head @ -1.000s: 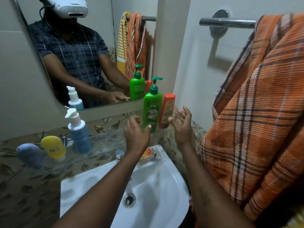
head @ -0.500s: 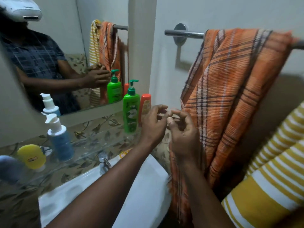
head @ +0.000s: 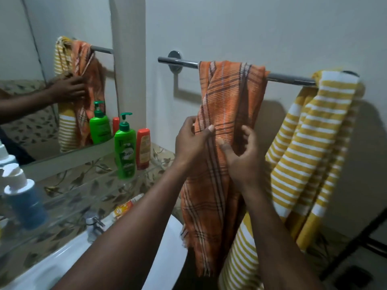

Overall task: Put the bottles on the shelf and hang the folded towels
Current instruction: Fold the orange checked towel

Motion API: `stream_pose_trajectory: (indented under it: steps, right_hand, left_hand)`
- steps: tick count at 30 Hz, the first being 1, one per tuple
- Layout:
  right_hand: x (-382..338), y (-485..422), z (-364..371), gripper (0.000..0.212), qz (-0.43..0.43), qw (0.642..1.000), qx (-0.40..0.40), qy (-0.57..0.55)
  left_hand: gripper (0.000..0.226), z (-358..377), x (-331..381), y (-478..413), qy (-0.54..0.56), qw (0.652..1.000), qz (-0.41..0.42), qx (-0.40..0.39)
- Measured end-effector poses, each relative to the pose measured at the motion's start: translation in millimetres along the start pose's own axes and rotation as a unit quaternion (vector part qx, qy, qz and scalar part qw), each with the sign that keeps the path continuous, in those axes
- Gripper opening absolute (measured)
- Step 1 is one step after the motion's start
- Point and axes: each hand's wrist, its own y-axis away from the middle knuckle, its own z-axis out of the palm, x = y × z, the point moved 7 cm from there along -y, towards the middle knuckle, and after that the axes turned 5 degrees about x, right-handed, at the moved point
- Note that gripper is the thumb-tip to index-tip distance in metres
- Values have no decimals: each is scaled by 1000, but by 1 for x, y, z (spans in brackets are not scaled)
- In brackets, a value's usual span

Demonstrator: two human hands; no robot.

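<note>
On the towel bar (head: pixel 180 62), right of the mirror (head: pixel 62 21), the orange checked towel (head: pixel 230 101) hangs folded over the rod, w/ dark & white lines crossing it and a frayed lower edge. The left hand (head: pixel 192 141) pinches its left border between thumb and fingers. The right hand (head: pixel 244 162) grasps a middle fold just beside, fingers curled into the cloth. On the same bar, further right, hangs the yellow-white striped towel (head: pixel 314 132), bunched, apart from the orange one at the rod.

On the glass shelf (head: pixel 69 197) under the mirror stand a green pump bottle (head: pixel 125 147) & a red bottle (head: pixel 143 147), upright, side by side. A blue pump bottle (head: pixel 23 201) stands well to the left, blurred. The green bottle has a green-white label, the red one a pale label; the writing is too blurred to read. The bottles are opaque, so contents I cannot tell. A white sink (head: pixel 167 258) is below the shelf.
</note>
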Motion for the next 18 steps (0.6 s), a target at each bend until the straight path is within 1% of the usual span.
stream_pose_trajectory:
  steps: [1, 2, 3, 4, 6, 8, 9, 11, 12, 14, 15, 16, 17, 18]
  right_hand:
    - [-1, -4, 7, 89, 25, 999, -45, 3]
    - [-3, -8, 14, 94, 48, 996, -75, -11]
    - [-9, -11, 17, 93, 60, 994, -89, -37]
    - [-14, -16, 21, 88, 66, 992, -87, -65]
    - [-28, -22, 29, 69, 70, 989, -74, -109]
    - [-36, -26, 39, 46, 65, 988, -65, -123]
    - [-38, -26, 41, 38, 52, 990, -59, -114]
    - [-33, -21, 39, 35, 27, 994, -44, -95]
    - [-28, -17, 37, 35, 12, 996, -40, -84]
    - [-13, 1, 32, 35, -27, 996, -53, -69]
    - [-3, 17, 29, 36, -49, 995, -71, -51]
    - [7, 31, 35, 35, -56, 994, -89, -40]
    - [12, 46, 42, 32, -49, 989, -132, -38]
    - [19, 57, 49, 31, -57, 983, -172, -31]
  left_hand:
    - [19, -5, 1, 5, -12, 1000, 17, 12]
    - [20, -10, 1, 10, -28, 999, 36, 22]
    - [21, -15, 2, 15, -42, 997, 57, 32]
    - [20, -18, 4, 20, -54, 995, 75, 39]
    - [17, -22, 6, 28, -67, 993, 92, 42]
    - [16, -23, 7, 33, -69, 992, 94, 37]
    - [16, -22, 7, 36, -75, 992, 96, 34]
    - [15, -23, 5, 40, -75, 992, 91, 36]
    - [15, -26, 4, 41, -64, 993, 87, 54]
    - [21, -32, 8, 44, -38, 988, 91, 118]
    - [27, -32, 12, 45, -21, 986, 91, 138]
    - [36, -26, 18, 47, -14, 986, 90, 136]
    - [45, -16, 24, 49, -32, 989, 90, 116]
    - [53, -4, 29, 52, -89, 986, 93, 102]
